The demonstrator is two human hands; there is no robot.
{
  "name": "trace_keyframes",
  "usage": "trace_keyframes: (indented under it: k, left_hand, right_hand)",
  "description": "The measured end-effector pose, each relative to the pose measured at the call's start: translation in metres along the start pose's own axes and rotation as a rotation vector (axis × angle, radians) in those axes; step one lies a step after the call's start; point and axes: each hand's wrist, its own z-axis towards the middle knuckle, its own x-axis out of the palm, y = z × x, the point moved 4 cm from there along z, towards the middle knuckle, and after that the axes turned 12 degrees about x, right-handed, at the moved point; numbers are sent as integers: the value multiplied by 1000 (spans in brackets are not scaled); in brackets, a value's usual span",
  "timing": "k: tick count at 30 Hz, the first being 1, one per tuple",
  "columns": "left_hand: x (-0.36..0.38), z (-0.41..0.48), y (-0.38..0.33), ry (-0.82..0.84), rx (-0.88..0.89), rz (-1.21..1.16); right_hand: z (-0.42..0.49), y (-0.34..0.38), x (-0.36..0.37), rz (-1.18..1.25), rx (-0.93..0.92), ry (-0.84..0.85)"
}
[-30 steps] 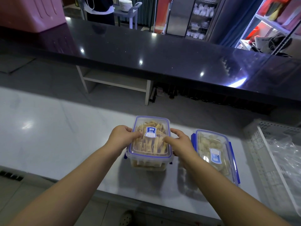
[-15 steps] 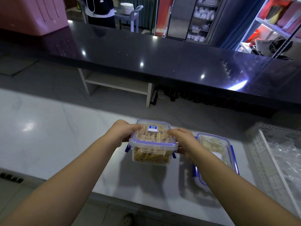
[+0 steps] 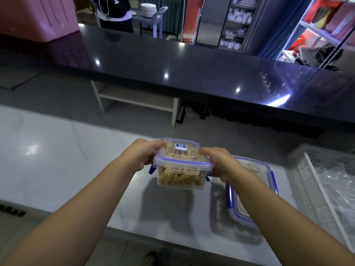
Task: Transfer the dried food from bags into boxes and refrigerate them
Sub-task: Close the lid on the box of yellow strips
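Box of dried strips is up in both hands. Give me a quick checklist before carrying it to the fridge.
1. Two-handed hold: left hand and right hand grip opposite ends of the clear plastic box with blue-trimmed lid: ok.
2. Lid seated flat: ok.
3. Side clips latched: blue clips stick out at both ends: not ok.
4. Box level: roughly level: ok.
5. Box clear of the white countertop: shadow beneath: ok.
6. Second clear lidded box out of the way, to the right on the counter: ok.
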Motion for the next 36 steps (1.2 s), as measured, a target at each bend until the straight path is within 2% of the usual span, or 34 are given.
trace_keyframes:
  k: [4, 11, 18, 25, 30, 36]
  left_hand:
    - [1, 0, 10, 15, -57, -1]
    - [-2, 3, 8, -64, 5, 66]
    - [3, 2, 11, -51, 6, 194]
    - [3, -2, 13, -132, 250, 152]
    - [5, -9, 12, -181, 399, 195]
    - [-1, -12, 15, -232, 420, 185]
  right_hand:
    - [0, -5, 4, -8, 30, 11]
    - [2, -2, 3, 1, -25, -17]
    - [8, -12, 4, -33, 27, -9]
    - [13, -15, 5, -113, -143, -35]
    - [8, -19, 6, -154, -290, -147]
    - [6, -19, 10, -115, -348, -146]
